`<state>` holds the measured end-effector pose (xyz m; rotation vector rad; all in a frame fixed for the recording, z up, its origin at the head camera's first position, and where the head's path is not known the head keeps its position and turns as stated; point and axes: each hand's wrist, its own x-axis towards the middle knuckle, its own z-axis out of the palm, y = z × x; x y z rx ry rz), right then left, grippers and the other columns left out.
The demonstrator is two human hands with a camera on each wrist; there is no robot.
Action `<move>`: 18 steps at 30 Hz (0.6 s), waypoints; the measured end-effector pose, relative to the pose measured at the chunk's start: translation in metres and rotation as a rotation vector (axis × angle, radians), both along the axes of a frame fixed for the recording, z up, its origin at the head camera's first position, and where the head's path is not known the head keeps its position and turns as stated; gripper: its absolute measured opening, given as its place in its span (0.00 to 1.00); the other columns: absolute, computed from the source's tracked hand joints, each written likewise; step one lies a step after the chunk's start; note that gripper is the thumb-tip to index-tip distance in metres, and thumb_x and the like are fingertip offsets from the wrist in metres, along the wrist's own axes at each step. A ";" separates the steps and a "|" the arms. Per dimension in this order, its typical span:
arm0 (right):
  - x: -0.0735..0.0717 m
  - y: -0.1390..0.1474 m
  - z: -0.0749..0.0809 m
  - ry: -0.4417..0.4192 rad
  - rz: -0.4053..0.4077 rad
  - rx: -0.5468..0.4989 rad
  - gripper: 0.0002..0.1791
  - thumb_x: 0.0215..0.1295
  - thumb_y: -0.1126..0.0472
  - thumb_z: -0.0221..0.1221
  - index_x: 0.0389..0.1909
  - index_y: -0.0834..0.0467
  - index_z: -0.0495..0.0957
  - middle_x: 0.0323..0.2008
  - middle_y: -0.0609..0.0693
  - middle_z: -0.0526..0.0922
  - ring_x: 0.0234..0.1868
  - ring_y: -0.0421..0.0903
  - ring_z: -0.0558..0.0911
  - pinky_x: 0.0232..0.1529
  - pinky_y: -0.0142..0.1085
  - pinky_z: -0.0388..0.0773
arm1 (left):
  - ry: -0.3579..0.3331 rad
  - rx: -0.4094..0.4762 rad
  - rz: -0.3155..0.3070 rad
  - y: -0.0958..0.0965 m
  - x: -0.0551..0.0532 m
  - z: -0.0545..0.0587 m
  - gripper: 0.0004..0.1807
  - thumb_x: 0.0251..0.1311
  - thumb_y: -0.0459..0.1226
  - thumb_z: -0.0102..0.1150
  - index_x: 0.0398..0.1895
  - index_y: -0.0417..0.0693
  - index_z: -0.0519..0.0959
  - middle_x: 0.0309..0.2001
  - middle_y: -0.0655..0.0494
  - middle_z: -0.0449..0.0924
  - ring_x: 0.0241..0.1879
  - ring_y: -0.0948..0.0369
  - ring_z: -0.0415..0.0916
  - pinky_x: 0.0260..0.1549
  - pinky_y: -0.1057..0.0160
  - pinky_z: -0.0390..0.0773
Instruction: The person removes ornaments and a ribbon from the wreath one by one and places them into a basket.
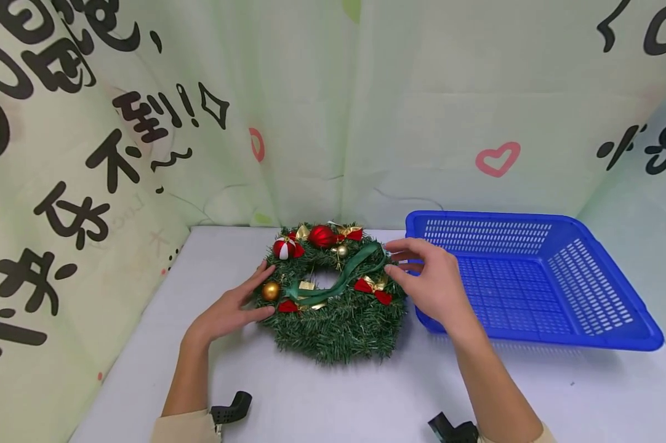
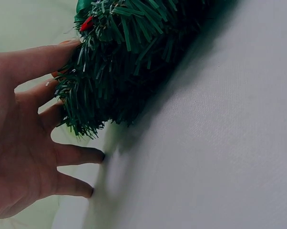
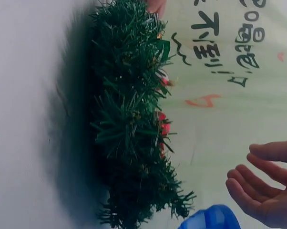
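A green Christmas wreath (image 1: 338, 329) lies on the table, decorated with red and gold bows, a red ball, a red-and-white ball and a gold ball (image 1: 271, 291). A loop of dark green ribbon (image 1: 341, 284) crosses its centre hole. At the wreath's left edge my left hand (image 1: 236, 309) rests with spread, fairly straight fingers; in the left wrist view, its thumb (image 2: 48, 59) touches the greenery. My right hand (image 1: 429, 271) is just off the upper right edge, beside the ribbon's end. The right wrist view has its loosely bent fingers (image 3: 251, 188) apart from the wreath, holding nothing.
A blue plastic basket (image 1: 532, 337) with slotted walls stands on the right, close to the right forearm. The white-covered table (image 1: 311, 400) backs onto a pale green curtain (image 1: 421, 123) printed with black characters and hearts. Another curtain side hangs at the left.
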<state>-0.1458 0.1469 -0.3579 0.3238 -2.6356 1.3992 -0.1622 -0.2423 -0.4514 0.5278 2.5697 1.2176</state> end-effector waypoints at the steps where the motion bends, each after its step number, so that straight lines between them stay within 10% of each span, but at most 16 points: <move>1: 0.000 -0.003 0.000 -0.004 0.018 -0.005 0.18 0.68 0.65 0.68 0.57 0.55 0.84 0.54 0.56 0.87 0.50 0.54 0.89 0.53 0.44 0.86 | -0.002 -0.001 0.000 0.000 0.000 0.000 0.47 0.70 0.52 0.65 0.86 0.63 0.49 0.86 0.61 0.36 0.82 0.43 0.48 0.75 0.36 0.59; 18: -0.012 -0.054 -0.004 -0.100 0.263 -0.122 0.17 0.64 0.68 0.69 0.54 0.56 0.86 0.52 0.53 0.88 0.54 0.53 0.87 0.55 0.42 0.86 | -0.003 0.002 0.001 0.001 0.001 0.001 0.47 0.71 0.51 0.64 0.86 0.63 0.50 0.86 0.61 0.35 0.82 0.41 0.49 0.74 0.34 0.59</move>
